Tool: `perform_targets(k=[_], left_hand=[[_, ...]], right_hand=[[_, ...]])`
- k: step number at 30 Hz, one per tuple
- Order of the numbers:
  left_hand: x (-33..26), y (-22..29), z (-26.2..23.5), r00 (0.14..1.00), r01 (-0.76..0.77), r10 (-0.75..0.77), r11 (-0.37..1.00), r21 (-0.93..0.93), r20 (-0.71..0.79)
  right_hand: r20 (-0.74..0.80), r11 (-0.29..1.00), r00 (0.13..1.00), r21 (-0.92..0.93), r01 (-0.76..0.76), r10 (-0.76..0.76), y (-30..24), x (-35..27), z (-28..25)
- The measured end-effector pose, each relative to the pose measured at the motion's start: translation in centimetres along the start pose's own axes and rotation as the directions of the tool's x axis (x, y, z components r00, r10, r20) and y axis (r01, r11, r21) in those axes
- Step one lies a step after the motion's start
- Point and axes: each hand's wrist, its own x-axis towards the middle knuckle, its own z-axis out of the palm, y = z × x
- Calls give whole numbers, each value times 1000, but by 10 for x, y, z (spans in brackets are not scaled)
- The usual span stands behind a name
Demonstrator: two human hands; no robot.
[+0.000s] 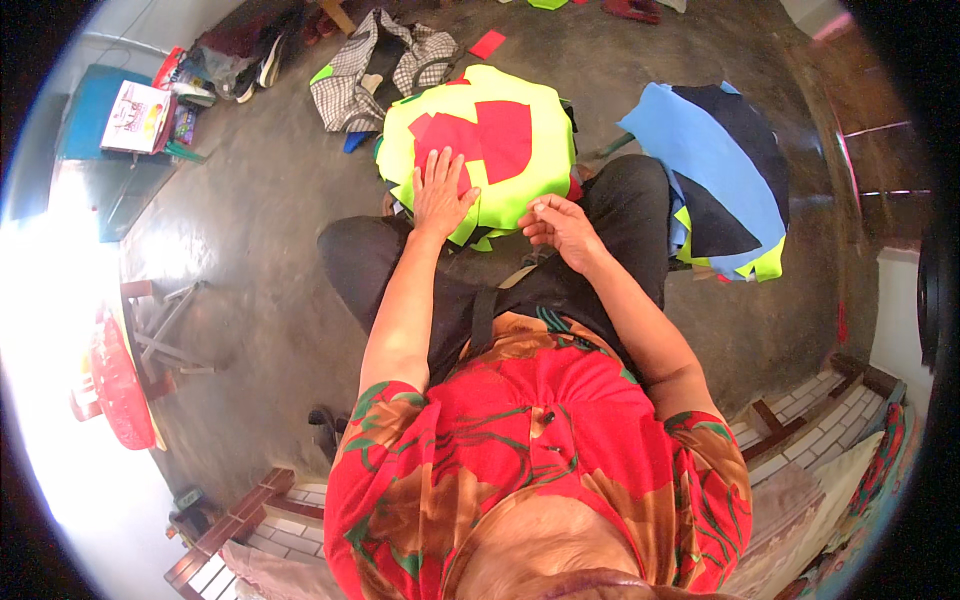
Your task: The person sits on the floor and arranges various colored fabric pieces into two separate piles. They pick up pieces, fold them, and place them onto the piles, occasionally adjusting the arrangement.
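Note:
In front of my knees stands a rounded heap topped with neon yellow cloth (pixel 540 95), and red cloth pieces (pixel 505 135) lie on it. What supports the heap is hidden. My left hand (pixel 440 195) rests flat on its near left part, fingers stretched over the red and yellow cloth. Just off the near right edge is my right hand (pixel 563 230), its fingers curled and thumb pressed in. Whether anything small sits in that pinch I cannot make out. Beside my right knee is another heap of light blue and black cloth pieces (pixel 700 135), with yellow bits at its near edge.
Behind the yellow heap lies checked cloth (pixel 345 90), near a small red scrap (pixel 487 44) on the floor. A teal table (pixel 125 200) with a printed sheet (pixel 135 115) stands far left, shoes (pixel 270 62) beyond it. Wooden slatted seating (pixel 235 520) is around me.

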Motion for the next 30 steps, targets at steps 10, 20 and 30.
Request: perform_targets(k=[10,20,30], left_hand=[[0,2,-8,994,40,-45,998,54,99],[0,-5,4,998,6,-8,999,41,61],[-3,-10,12,999,-30,32,998,58,-25]], right_hand=[[21,998,999,-45,33,-32,6,2,2],[88,991,987,35,133,-135,-1,-12,0],[-106,413,618,-828,378,-779,-105,-91,-59]])
